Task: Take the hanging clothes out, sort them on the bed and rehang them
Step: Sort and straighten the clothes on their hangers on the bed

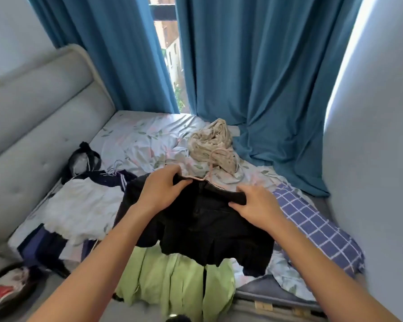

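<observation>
A black pleated skirt [203, 231] is held up over the bed [135, 135]. My left hand [161, 189] grips the left end of its waistband, and my right hand [254, 205] pinches the right end. A thin pink hanger [211, 168] shows just behind the waistband, its hook pointing toward a crumpled beige floral garment [212, 142]. A light green garment [175, 282] lies under the skirt near the bed's front edge. A white top [84, 208] over navy clothes lies to the left. A blue checked garment [316, 226] lies to the right.
Teal curtains [254, 66] hang behind the bed, with a gap to the window. A grey padded headboard [33, 126] runs along the left. A pale wall [377, 135] stands at the right. A black strap item [84, 159] lies by the headboard.
</observation>
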Demonstrator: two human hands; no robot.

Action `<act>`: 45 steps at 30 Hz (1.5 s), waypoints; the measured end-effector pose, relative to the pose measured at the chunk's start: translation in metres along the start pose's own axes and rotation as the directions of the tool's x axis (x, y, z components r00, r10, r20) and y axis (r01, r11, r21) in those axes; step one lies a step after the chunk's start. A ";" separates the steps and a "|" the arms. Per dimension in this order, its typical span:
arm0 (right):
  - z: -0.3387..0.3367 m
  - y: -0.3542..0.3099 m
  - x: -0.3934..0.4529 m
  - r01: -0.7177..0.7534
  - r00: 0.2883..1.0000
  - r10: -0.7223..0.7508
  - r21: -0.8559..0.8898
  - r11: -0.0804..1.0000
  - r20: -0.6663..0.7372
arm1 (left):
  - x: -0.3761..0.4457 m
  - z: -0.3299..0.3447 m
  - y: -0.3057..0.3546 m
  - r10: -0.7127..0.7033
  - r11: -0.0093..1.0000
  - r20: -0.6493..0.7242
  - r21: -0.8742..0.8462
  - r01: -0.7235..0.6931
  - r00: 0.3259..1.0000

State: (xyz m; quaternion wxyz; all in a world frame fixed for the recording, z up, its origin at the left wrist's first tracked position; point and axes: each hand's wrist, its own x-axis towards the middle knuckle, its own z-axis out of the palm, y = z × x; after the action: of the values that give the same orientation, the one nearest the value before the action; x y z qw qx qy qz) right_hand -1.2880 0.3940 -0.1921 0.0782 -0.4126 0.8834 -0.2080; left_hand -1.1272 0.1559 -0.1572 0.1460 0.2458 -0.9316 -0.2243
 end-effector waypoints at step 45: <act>0.358 -0.484 0.228 0.207 0.894 -0.231 0.104 0.973 0.385 | -0.105 -0.221 -0.559 -0.557 0.827 -0.108 0.010 0.562 0.823</act>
State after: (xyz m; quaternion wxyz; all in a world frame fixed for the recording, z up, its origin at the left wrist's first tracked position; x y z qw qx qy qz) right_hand -0.9874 -0.1655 -0.2976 0.2430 -0.5402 0.7907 -0.1546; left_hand -0.7353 -0.3008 -0.2582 0.1154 0.5220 -0.8146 -0.2250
